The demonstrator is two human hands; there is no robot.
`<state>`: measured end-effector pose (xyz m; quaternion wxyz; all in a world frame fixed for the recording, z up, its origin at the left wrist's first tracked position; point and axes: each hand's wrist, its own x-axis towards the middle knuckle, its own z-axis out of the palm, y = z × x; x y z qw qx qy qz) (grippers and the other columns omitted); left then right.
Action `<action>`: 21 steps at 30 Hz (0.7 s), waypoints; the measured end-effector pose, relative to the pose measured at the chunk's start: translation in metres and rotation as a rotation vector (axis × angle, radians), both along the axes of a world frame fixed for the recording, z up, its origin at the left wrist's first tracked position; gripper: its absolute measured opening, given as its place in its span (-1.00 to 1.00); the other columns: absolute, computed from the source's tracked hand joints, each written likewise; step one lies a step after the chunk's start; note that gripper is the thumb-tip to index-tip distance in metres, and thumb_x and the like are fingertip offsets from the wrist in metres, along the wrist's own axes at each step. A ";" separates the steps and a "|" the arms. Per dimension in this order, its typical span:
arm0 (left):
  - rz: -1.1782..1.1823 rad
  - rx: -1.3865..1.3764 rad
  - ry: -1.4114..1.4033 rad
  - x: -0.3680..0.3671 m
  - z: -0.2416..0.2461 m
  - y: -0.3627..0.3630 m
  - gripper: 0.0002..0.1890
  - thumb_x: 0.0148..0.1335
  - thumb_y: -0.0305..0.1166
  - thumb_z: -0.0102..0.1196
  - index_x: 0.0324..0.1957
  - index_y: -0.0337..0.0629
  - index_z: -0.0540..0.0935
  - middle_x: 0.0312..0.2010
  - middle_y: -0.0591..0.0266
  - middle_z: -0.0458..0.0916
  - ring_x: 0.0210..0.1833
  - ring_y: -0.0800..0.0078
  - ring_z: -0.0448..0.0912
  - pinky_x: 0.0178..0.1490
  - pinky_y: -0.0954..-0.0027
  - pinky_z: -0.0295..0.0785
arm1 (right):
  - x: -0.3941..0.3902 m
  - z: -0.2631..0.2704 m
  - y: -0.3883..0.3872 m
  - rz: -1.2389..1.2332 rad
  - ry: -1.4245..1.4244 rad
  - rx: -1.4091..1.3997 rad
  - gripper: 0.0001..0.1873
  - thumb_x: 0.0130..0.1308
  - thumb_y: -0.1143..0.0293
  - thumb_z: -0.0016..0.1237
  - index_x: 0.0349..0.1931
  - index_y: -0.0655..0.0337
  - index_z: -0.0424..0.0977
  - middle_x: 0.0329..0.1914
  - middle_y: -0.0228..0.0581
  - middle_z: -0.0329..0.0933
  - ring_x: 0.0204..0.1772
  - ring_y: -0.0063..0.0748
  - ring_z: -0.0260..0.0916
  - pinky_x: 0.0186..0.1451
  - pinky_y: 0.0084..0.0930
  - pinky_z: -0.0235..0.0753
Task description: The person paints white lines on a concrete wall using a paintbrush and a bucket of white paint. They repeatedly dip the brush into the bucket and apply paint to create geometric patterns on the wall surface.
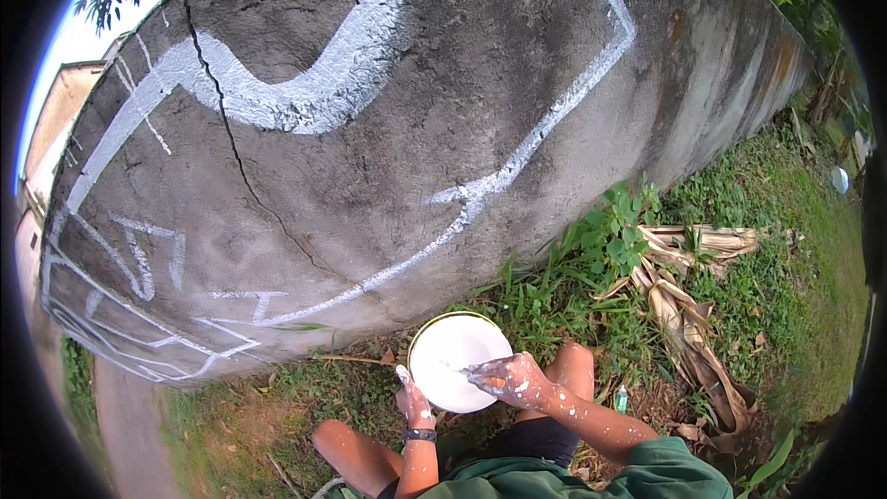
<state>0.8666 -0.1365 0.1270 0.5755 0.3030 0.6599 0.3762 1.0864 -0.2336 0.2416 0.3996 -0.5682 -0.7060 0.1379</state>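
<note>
A round bucket of white paint (454, 353) with a pale rim stands before me, close to the foot of the wall. My right hand (509, 381), spattered with white, grips a paintbrush (496, 382) whose orange handle part shows; its tip is over or in the paint, and the bristles cannot be made out. My left hand (414, 403), with a dark band at the wrist, rests against the bucket's lower left side, its thumb near the rim. Beyond stands a weathered concrete wall (443, 111) bearing a wide wavy white painted band (277, 102) and thinner white lines.
A dark crack (239, 163) runs down the wall. Dry banana-like leaves (682, 319) and green weeds (617, 222) lie and grow at the right. A small green-and-white bottle (621, 399) stands beyond my right forearm. A path (128, 423) runs at the lower left.
</note>
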 end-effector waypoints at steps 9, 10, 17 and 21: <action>0.079 -0.037 -0.021 -0.018 -0.016 0.008 -0.07 0.31 0.42 -0.01 -0.02 -0.51 0.66 -0.11 0.06 0.70 -0.14 0.28 0.62 -0.05 0.18 0.51 | 0.137 0.163 0.016 -0.193 0.973 0.008 -0.75 0.13 0.52 0.37 -0.22 0.44 0.63 -0.23 -0.06 0.71 -0.22 -0.34 0.69 -0.14 -0.45 0.74; 0.098 -0.019 -0.075 -0.021 -0.020 0.008 -0.08 0.30 0.42 -0.01 -0.01 -0.50 0.66 -0.10 0.06 0.70 -0.13 0.28 0.62 -0.04 0.17 0.51 | 0.153 0.196 0.014 -0.194 0.834 0.128 -0.72 0.13 0.51 0.37 -0.21 0.47 0.61 -0.20 0.02 0.71 -0.19 -0.29 0.70 -0.14 -0.43 0.77; 0.115 -0.080 -0.087 -0.042 -0.041 -0.002 -0.07 0.28 0.44 -0.01 0.10 -0.43 0.62 -0.02 0.08 0.68 -0.03 0.22 0.62 0.02 0.13 0.53 | 0.207 0.402 0.016 -0.490 -0.528 0.694 -0.72 0.19 0.39 0.34 -0.10 0.25 0.71 -0.15 -0.19 0.73 -0.11 -0.36 0.67 0.05 -0.44 0.65; 0.176 -0.177 -0.006 -0.043 -0.048 -0.016 -0.08 0.26 0.45 0.01 0.11 -0.38 0.62 0.02 0.07 0.66 0.02 0.18 0.60 0.05 0.04 0.53 | 0.187 0.461 0.046 -0.045 -0.794 0.807 -0.85 0.23 0.39 0.22 -0.28 0.27 0.67 -0.41 -0.08 0.60 -0.35 0.01 0.53 -0.25 -0.26 0.50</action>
